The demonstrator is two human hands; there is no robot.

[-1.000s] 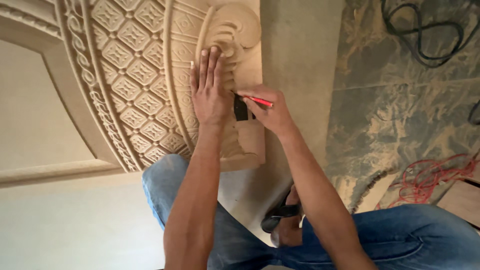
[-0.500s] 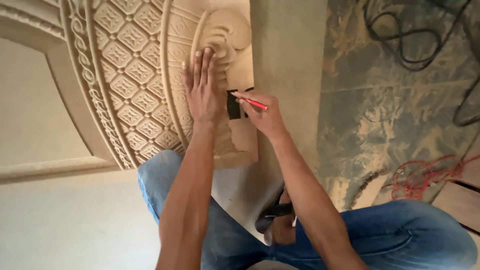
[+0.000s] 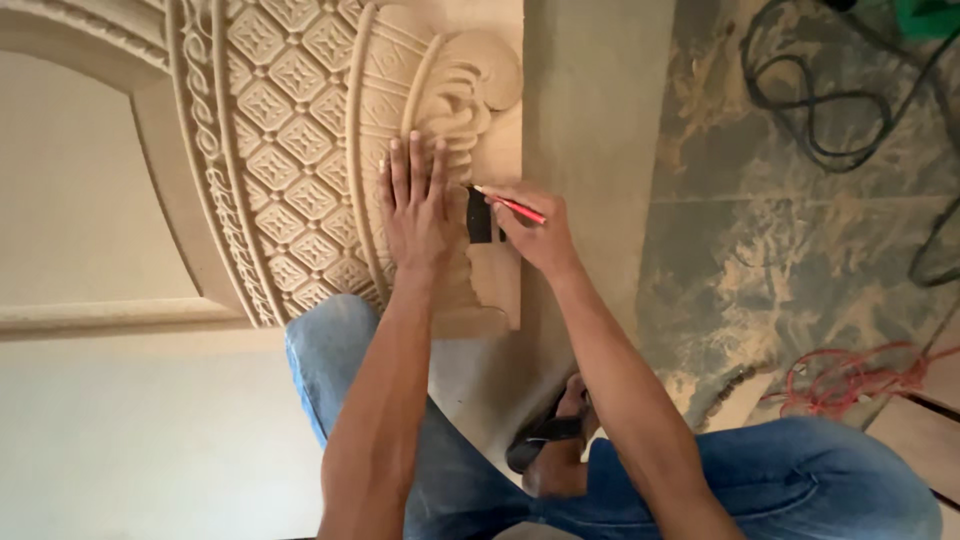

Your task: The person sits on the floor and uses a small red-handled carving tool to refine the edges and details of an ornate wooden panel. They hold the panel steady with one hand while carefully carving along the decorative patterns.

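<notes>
A dusty floor (image 3: 800, 260) lies beside a carved wooden panel (image 3: 300, 150). The left hand (image 3: 418, 215) rests flat and open on the panel's carving. Just right of it, the right hand (image 3: 535, 230) grips a red pencil (image 3: 512, 206) and presses a small black block (image 3: 479, 215) against the panel.

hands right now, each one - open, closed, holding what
Left hand: open, flat on the carved wooden panel.
Right hand: closed on a red pencil and a small black piece.

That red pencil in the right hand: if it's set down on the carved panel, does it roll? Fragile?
The red pencil looks thin, straight and stiff, so probably light and apt to roll on a smooth face. On the carved panel the deep relief grooves would likely catch it. Its fine tip may snap under hard pressure from the right hand.
</notes>
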